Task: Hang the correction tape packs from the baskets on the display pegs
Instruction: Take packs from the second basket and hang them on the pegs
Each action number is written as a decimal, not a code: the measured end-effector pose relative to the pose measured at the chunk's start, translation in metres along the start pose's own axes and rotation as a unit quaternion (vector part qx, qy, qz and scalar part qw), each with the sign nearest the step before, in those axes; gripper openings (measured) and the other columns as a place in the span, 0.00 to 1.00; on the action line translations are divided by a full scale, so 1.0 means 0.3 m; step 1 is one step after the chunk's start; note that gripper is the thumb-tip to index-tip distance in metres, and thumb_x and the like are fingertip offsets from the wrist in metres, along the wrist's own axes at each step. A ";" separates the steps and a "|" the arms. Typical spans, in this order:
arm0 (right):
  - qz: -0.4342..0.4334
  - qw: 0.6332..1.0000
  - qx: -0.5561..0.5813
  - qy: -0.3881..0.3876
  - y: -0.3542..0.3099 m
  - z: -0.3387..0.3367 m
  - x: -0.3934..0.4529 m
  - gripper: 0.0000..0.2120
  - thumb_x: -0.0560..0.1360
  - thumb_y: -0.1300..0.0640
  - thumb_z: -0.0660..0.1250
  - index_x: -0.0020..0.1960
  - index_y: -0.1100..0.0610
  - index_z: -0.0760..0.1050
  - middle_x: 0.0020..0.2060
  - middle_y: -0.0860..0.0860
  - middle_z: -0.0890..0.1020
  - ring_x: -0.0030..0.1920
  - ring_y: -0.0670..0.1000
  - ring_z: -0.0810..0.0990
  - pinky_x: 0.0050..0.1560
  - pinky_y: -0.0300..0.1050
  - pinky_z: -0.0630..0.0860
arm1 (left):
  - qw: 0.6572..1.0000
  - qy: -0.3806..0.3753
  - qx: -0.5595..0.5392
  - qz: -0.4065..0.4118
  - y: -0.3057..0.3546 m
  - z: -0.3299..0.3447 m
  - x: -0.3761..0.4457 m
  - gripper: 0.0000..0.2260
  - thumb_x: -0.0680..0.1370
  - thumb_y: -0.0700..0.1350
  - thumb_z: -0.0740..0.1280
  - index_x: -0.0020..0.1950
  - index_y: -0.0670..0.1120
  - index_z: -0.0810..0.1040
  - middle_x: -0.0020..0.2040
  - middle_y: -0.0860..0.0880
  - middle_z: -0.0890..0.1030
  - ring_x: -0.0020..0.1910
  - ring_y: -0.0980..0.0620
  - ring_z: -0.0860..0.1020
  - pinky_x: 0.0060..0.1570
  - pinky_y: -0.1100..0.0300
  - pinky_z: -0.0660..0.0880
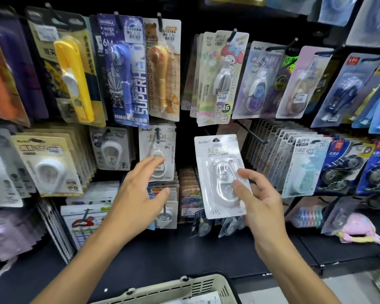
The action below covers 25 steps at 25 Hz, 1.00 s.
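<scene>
Right hand (256,201) holds a white pack (221,176) upright in front of the display (185,137), thumb curled over the clear blister, other fingers behind the card's lower right part. Pack is off any peg, hang hole at top, just right of the display's middle gap. "BoBo" print at its top left corner.

Left hand (140,194) reaches toward the hung pack (158,153), fingers spread fairly wide and relaxed, gripping nothing. Fingertips sit over that pack's lower part; cannot tell if they touch it. Hung pack carries the same BoBo look as the held one and sits on a black peg (157,134) in the second row, just left of the gap.

Basket (184,289) at the bottom edge, beige slotted plastic, between the 2 forearms; white pack tops show inside it, blurred.

Top row on the display: yellow pack (75,69) toward the left edge, blue pack (124,69) reading "SUPERHERO" beside it, orange bear pack (164,69) next, then a My Melody pack (223,77) right of the gap. More purple and blue packs run toward the right edge, tilted.

Second row: cream pack (47,165) with a white dispenser at left, grey pack (111,148) between it and the hung pack. Right of the held pack, a fanned stack of light blue packs (303,165), then dark blue packs (342,167).

Pink item (358,227) lies on the black ledge (184,249) toward the lower right corner.
</scene>
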State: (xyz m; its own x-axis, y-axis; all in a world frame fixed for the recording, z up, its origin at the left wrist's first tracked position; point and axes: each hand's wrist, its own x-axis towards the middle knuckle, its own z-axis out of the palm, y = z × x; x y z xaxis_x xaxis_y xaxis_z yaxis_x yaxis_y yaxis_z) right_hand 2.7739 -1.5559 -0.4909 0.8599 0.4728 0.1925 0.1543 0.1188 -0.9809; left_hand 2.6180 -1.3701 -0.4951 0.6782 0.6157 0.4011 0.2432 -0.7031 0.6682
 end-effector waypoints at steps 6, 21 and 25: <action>0.068 0.996 0.028 -0.042 0.025 -0.004 -0.006 0.22 0.78 0.61 0.71 0.65 0.40 0.75 0.57 0.38 0.80 0.47 0.48 0.85 0.42 0.42 0.81 | 1.000 -0.007 0.013 0.003 -0.028 -0.002 -0.017 0.29 0.80 0.50 0.69 0.79 0.60 0.63 0.75 0.66 0.61 0.74 0.65 0.58 0.69 0.64 0.56; 0.261 0.702 -0.552 -0.367 0.863 -0.068 -0.395 0.29 0.74 0.60 0.72 0.73 0.56 0.68 0.70 0.55 0.73 0.65 0.56 0.75 0.61 0.46 0.75 | 0.667 -0.661 0.303 -0.164 -0.431 0.168 -0.672 0.25 0.81 0.55 0.65 0.78 0.58 0.63 0.77 0.53 0.68 0.73 0.47 0.69 0.66 0.53 0.69; 0.396 0.851 -0.332 -0.093 0.941 -0.076 -0.451 0.31 0.72 0.63 0.75 0.72 0.58 0.66 0.67 0.57 0.76 0.63 0.59 0.77 0.65 0.54 0.75 | 0.723 -0.616 0.274 -0.149 -0.443 0.138 -0.683 0.24 0.82 0.56 0.63 0.78 0.59 0.63 0.75 0.52 0.71 0.71 0.48 0.72 0.67 0.54 0.71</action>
State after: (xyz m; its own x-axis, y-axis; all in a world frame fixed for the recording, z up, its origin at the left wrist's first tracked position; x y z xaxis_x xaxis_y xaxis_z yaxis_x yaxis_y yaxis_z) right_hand 2.7122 -1.6063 -0.7945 0.7399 0.3123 -0.5958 -0.1444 -0.7913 -0.5941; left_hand 2.4754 -1.4175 -0.6919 0.5594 0.2217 -0.7987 0.5151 -0.8479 0.1253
